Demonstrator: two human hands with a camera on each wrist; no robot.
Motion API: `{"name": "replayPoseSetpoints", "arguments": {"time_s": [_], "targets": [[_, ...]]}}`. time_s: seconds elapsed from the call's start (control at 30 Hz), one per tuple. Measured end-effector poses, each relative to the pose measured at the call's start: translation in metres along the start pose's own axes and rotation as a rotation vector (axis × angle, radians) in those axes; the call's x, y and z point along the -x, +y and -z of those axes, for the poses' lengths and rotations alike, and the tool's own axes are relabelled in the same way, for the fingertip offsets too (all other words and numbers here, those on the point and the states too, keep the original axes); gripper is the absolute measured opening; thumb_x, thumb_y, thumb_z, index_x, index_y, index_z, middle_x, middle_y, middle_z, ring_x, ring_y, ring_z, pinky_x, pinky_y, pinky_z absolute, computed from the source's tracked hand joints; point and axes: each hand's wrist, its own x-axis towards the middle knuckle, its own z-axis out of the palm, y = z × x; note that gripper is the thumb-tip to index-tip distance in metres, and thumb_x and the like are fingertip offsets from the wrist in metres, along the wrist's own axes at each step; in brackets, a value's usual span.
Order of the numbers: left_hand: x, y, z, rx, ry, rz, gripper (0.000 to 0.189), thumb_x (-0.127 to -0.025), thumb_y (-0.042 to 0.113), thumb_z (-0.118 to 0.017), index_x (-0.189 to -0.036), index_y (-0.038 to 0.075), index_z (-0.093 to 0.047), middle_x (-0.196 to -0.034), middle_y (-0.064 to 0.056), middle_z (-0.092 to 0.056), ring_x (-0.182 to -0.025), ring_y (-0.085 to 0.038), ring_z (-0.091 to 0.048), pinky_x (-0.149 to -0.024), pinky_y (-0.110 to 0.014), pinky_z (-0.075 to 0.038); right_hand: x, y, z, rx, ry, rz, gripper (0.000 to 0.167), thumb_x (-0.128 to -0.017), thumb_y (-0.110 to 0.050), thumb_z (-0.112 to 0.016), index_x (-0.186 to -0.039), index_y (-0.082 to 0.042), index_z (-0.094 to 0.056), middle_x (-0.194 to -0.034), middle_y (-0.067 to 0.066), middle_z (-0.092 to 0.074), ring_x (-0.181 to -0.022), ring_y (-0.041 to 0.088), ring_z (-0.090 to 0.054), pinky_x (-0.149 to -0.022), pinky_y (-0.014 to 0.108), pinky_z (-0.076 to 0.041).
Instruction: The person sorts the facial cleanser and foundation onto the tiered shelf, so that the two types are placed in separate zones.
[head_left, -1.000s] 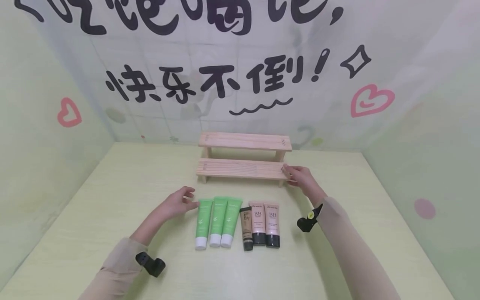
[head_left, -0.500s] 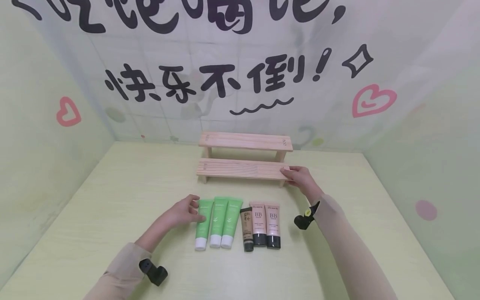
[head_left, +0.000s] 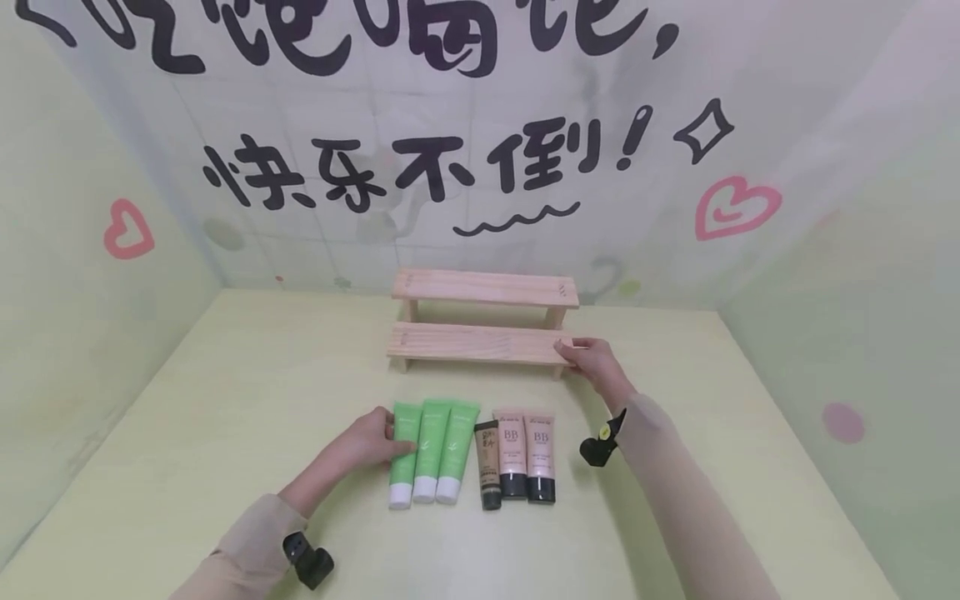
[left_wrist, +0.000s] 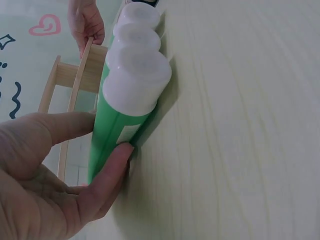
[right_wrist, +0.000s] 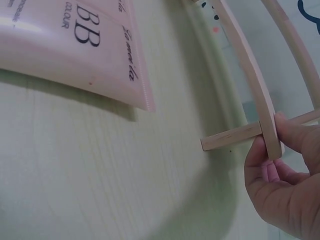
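My left hand (head_left: 370,439) grips the leftmost of several green tubes with white caps, thumb on top and fingers at its outer side. In the left wrist view this green tube (left_wrist: 111,131) lies between thumb and fingers, low on the table. Two more green tubes (head_left: 431,446) lie close against it on the right. My right hand (head_left: 596,362) pinches the right end of the lower step of a two-tier wooden shelf (head_left: 472,343). The right wrist view shows thumb and fingers on both faces of the board (right_wrist: 267,117), by its leg.
Right of the green tubes lie a small brown tube (head_left: 488,462) with a dark cap and two pink BB cream tubes (head_left: 540,454) with black caps. A printed backdrop (head_left: 337,242) stands behind the shelf. The pale table (head_left: 285,367) has side walls left and right.
My left hand has moved right onto the leftmost green tube and grips it; that tube now sits nearer its neighbours. My right hand has settled its hold on the shelf end.
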Motion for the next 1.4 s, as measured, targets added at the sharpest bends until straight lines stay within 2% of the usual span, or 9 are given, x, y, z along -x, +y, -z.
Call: {"name": "replayPoseSetpoints", "arguments": {"time_s": [0.1,0.17,0.4,0.57,0.73,1.03,1.4], "targets": [[0.0051,-0.0007,-0.0027,-0.046,0.02,0.009,0.038,-0.077,0.026,-0.07,-0.092,-0.003,-0.051,-0.074,-0.009,-0.054,-0.062,-0.017,-0.053,-0.052,-0.025,-0.047,0.0005,0.0017,-0.004,-0.015,-0.013,0.0,0.061,-0.09,-0.02,-0.057,-0.135,0.011,-0.03,-0.131,0.026,-0.045,-0.099,0.018,-0.058,-0.094,0.029,-0.049],[0.0078,-0.0013,-0.0038,-0.049,0.025,0.013,0.034,-0.078,0.027,-0.069,-0.087,-0.001,-0.051,-0.072,-0.008,-0.055,-0.059,-0.017,-0.053,-0.051,-0.025,-0.046,0.0009,0.0021,-0.005,-0.022,-0.021,0.007,0.061,-0.09,-0.019,-0.057,-0.135,0.012,-0.029,-0.132,0.027,-0.044,-0.103,0.021,-0.057,-0.098,0.031,-0.047],[0.0117,-0.0025,-0.0051,0.006,-0.019,0.011,0.038,-0.079,0.027,-0.069,-0.096,-0.004,-0.052,-0.073,-0.009,-0.057,-0.057,-0.016,-0.057,-0.051,-0.026,-0.048,0.0031,-0.0005,-0.0005,0.004,-0.026,-0.009,0.062,-0.091,-0.019,-0.055,-0.136,0.011,-0.027,-0.134,0.027,-0.042,-0.105,0.02,-0.055,-0.102,0.032,-0.043],[0.0105,-0.0007,-0.0054,0.028,-0.042,0.022,0.042,-0.076,0.023,-0.072,-0.099,-0.005,-0.052,-0.075,-0.009,-0.056,-0.059,-0.017,-0.057,-0.052,-0.026,-0.05,0.0021,-0.0003,0.0032,-0.015,-0.025,-0.04,0.064,-0.09,-0.021,-0.056,-0.137,0.009,-0.027,-0.133,0.025,-0.044,-0.093,0.012,-0.057,-0.096,0.027,-0.048],[0.0086,-0.0006,-0.0056,0.045,-0.037,0.037,0.043,-0.074,0.02,-0.073,-0.101,-0.007,-0.053,-0.076,-0.009,-0.058,-0.06,-0.017,-0.058,-0.054,-0.026,-0.052,0.0028,-0.0011,0.004,-0.004,-0.021,-0.049,0.064,-0.089,-0.022,-0.058,-0.137,0.008,-0.028,-0.132,0.023,-0.045,-0.088,0.008,-0.056,-0.092,0.024,-0.049],[0.0074,-0.0049,-0.0049,0.157,-0.027,0.06,0.047,-0.076,0.016,-0.071,-0.108,-0.011,-0.05,-0.079,-0.012,-0.059,-0.058,-0.018,-0.061,-0.054,-0.027,-0.055,0.0026,-0.0018,0.0017,-0.033,-0.004,-0.06,0.062,-0.09,-0.02,-0.057,-0.138,0.008,-0.028,-0.133,0.024,-0.045,-0.098,0.015,-0.056,-0.1,0.03,-0.044],[0.0059,-0.0076,0.0006,0.168,-0.036,0.04,0.052,-0.075,0.02,-0.073,-0.111,-0.011,-0.05,-0.083,-0.011,-0.057,-0.062,-0.018,-0.06,-0.057,-0.028,-0.055,0.0031,-0.0017,0.0028,-0.038,-0.002,-0.064,0.061,-0.09,-0.02,-0.056,-0.138,0.008,-0.028,-0.134,0.024,-0.043,-0.107,0.02,-0.053,-0.103,0.033,-0.042]]}}
